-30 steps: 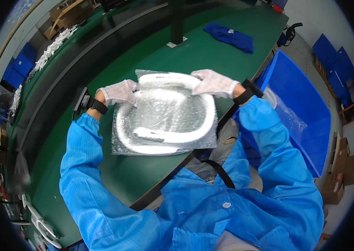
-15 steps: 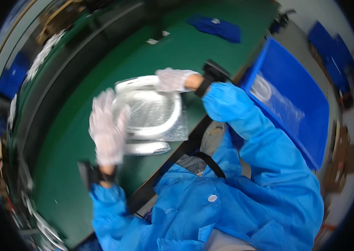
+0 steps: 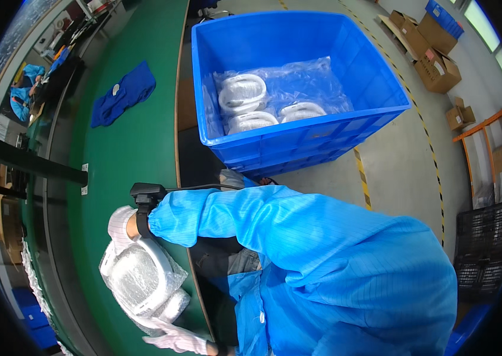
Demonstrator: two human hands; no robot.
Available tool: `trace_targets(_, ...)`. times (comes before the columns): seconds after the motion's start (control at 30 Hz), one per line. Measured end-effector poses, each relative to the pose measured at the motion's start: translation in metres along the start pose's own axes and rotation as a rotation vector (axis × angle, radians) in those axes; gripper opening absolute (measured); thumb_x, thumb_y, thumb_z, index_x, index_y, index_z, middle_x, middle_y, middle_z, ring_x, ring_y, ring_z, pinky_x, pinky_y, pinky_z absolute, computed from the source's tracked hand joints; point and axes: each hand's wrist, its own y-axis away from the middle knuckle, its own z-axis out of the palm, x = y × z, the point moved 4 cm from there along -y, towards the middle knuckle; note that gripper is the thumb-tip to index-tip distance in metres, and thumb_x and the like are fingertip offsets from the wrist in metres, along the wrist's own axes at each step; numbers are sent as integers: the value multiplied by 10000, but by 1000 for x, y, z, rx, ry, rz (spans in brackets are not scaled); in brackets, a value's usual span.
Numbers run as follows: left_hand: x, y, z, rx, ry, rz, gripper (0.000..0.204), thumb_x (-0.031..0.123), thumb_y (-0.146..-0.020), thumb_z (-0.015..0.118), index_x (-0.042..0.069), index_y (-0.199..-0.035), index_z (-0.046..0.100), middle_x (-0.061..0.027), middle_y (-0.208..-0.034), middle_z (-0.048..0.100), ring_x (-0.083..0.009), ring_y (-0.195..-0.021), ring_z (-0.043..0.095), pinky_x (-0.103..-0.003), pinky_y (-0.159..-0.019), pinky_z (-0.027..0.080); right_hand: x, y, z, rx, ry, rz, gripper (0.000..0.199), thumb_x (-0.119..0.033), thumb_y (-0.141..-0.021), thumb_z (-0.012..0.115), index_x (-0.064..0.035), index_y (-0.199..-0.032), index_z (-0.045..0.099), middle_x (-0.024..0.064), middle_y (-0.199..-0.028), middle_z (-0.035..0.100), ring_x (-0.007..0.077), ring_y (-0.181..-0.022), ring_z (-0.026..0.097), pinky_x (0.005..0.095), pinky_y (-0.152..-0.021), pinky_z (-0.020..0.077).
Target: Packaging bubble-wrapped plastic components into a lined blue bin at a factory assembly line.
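Note:
A white, rounded ring-shaped part [image 3: 142,276], wrapped in clear bubble film, is on the green table in front of me. My right hand [image 3: 121,228], in a whitish glove, is curled over its far edge. At its near end lies my left hand [image 3: 177,340], gloved too, fingers stretched out and apart against the wrap. A wrapped white piece [image 3: 175,304] shows at the part's near right side. The right wrist wears a black strapped device [image 3: 147,194].
Right of the table stands a large blue bin [image 3: 316,139] with several wrapped white parts [image 3: 243,94] in it. Dark blue cloth [image 3: 125,95] lies farther up the green table [image 3: 105,157]. A dark metal bar [image 3: 37,161] juts in from the left. Cardboard boxes [image 3: 437,71] sit far right.
My view has swung right, bringing the whole bin into sight. The wrapped part appears lower left and turned. My right hand stays at its far edge; my left hand is now at its near end.

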Motion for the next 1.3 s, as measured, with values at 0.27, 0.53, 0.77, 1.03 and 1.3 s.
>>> trace_targets(0.27, -102, -40, 14, 1066, -2244, 755, 555, 404, -898, 611, 31, -1286, 475, -126, -1159, 571, -201, -904, 596, -355, -709, 484, -4, -17, 27, -134, -48, -84, 343, -393, -640, 664, -77, -757, 727, 154, -715, 673, 298, -672, 660, 438, -571, 498)
trace_targets(0.53, -98, -40, 43, 1167, -2257, 965, 808, 386, -911, 620, -69, -1431, 202, -233, -1195, 537, -232, -871, 626, -331, -687, 559, -24, -28, -26, -108, -124, -192, 752, -690, -804, 500, 44, -779, 661, 229, -764, 626, 385, -769, 620, 442, -703, 478)
trace_targets(0.77, -81, -68, 35, 1292, -2692, 659, 785, 574, -855, 579, -119, -1215, 497, -284, -1033, 634, -318, -873, 663, -389, -752, 531, -28, -40, 18, -369, -250, -215, 655, -627, -743, 638, 7, -891, 712, 178, -791, 679, 306, -691, 641, 394, -671, 500)
trace_targets(1.03, -50, -100, 51, 1380, -2478, 394, 761, 643, -751, 642, -100, -917, 651, -269, -851, 662, -366, -845, 663, -398, -762, 511, -37, -22, 5, -385, -393, 51, 527, -419, -778, 706, 84, -925, 650, 153, -838, 671, 216, -732, 640, 334, -665, 501)
trace_targets(1.3, -55, -110, 46, 928, -2119, 527, 686, 467, -746, 747, -160, -971, 580, -152, -866, 631, -210, -769, 594, -336, -687, 495, -33, 13, 2, -504, -1062, 199, 337, -154, -770, 745, 78, -1001, 667, 107, -955, 677, 169, -843, 638, 289, -746, 511)
